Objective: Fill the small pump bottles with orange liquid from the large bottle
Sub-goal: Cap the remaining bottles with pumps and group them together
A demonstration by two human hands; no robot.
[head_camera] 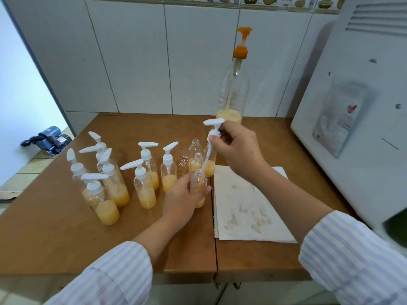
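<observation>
the left hand (180, 199) covers the middle of the small bottle (199, 188) it holds. a bottle behind the right hand (240, 148) is mostly hidden.

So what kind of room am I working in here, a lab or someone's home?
Most likely a home kitchen or utility corner, not a lab: white wall tiles topped by a border of food pictures, a wooden table, and a white appliance beside it that looks like a fridge.

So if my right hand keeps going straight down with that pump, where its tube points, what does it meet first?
Most likely the open neck of the small bottle gripped by your left hand. The right hand holds the pump with its tube tip at that neck, though depth is hard to judge.
</observation>
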